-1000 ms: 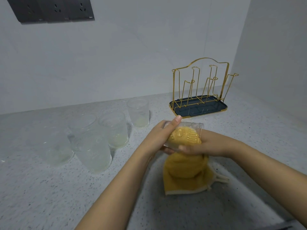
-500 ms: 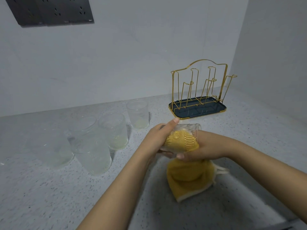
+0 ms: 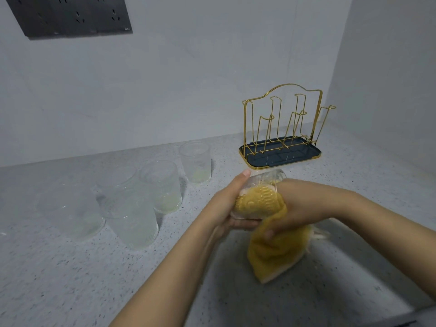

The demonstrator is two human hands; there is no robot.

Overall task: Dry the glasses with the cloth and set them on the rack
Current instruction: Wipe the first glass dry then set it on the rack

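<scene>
A clear ribbed drinking glass (image 3: 259,185) is held on its side above the speckled grey stone countertop (image 3: 70,279), in front of the person and nearer to them than the rack. Stuffed into its mouth is a mustard-yellow knitted cloth (image 3: 271,251), whose bunched end shows through the glass wall while the rest hangs down from the right hand, a pale edge showing at its lowest corner.

The left hand (image 3: 226,206) grips the glass from the left side, fingers curled under it and the thumb lying along the top, its tip near the base of the glass. The right hand (image 3: 299,208) holds the cloth, fingers closed round the fabric just at the mouth of the glass; how far they reach inside cannot be told.

Beyond the hands, toward the back right corner, the gold wire rack with a dark blue tray (image 3: 280,156) stands on the countertop with its upright prongs bare.

To the left, well apart from the rack, five more clear ribbed glasses stand upright in a loose cluster: one at the back (image 3: 195,162), one in front of it (image 3: 160,187), another behind and left (image 3: 118,180), a large near one (image 3: 132,220), and a faint one furthest left (image 3: 70,211).

On the pale grey wall (image 3: 188,79), a dark socket panel (image 3: 68,15) sits at upper left.
</scene>
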